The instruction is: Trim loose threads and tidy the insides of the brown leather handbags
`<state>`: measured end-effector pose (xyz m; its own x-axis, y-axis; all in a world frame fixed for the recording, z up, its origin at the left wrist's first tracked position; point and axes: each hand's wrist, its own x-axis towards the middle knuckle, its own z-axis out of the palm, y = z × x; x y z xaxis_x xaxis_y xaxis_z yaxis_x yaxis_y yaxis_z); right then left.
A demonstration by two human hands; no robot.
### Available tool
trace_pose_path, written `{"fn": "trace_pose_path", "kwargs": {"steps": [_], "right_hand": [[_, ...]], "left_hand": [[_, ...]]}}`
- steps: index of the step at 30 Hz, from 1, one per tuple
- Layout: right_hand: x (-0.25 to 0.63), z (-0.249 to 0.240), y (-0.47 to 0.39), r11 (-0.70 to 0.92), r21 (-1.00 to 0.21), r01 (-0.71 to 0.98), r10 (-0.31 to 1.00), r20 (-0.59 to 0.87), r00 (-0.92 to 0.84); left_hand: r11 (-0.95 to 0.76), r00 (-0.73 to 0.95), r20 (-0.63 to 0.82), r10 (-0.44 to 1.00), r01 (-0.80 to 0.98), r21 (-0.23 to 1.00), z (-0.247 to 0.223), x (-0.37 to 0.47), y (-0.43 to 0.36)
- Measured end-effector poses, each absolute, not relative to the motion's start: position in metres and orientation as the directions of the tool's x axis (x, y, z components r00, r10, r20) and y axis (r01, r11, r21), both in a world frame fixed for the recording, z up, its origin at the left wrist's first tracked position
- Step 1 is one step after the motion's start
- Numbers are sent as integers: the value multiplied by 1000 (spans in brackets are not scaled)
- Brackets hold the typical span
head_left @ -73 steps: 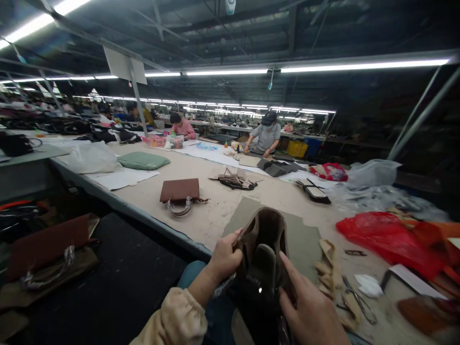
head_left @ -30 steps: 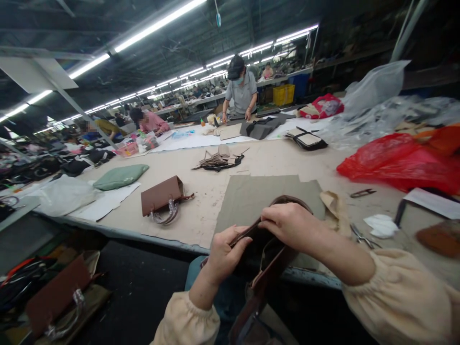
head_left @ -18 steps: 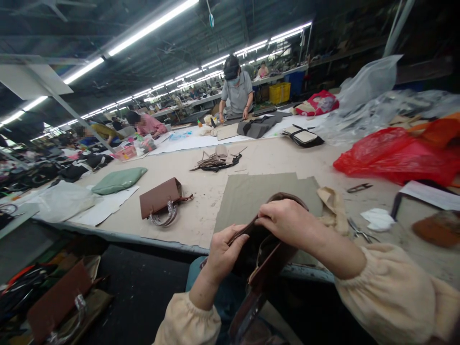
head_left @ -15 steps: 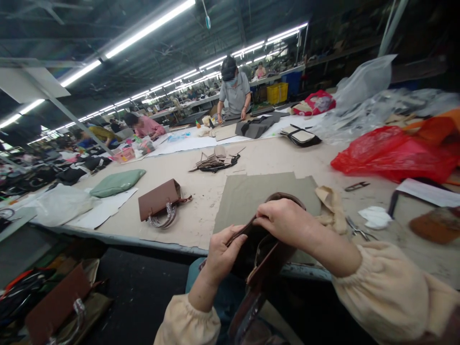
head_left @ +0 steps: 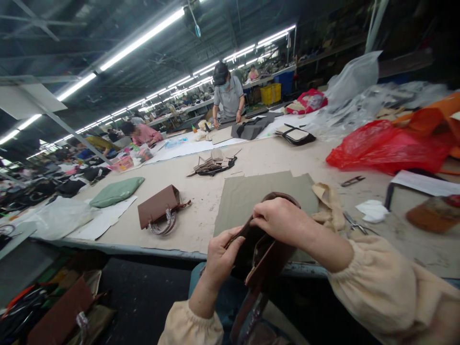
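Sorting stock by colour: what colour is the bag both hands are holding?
Dark brown bag, gripped by the left hand and right hand; head view.

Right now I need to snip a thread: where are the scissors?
In the head view the scissors lie on the table right of your right hand, between the tan scraps and the white wad.

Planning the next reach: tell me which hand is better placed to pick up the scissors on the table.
Right, probably. The scissors lie on the table just beyond the right hand, on its side. The left hand sits farther off, gripping the brown bag.
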<state>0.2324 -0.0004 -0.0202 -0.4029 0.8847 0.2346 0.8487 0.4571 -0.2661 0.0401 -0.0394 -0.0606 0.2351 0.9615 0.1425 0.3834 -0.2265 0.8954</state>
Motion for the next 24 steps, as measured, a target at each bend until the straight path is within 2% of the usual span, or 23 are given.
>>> {"fn": "trace_pose_path", "kwargs": {"steps": [8, 16, 24], "right_hand": [[231, -20, 3, 443, -291, 848, 893, 226, -389], [232, -21, 4, 449, -296, 843, 891, 221, -397], [232, -22, 4, 458, -295, 839, 885, 246, -396]], "left_hand": [[-232, 269, 123, 955, 422, 877, -59, 36, -38], [-312, 379, 179, 908, 326, 892, -51, 31, -42], [-296, 327, 186, 927, 328, 897, -58, 33, -40]]}}
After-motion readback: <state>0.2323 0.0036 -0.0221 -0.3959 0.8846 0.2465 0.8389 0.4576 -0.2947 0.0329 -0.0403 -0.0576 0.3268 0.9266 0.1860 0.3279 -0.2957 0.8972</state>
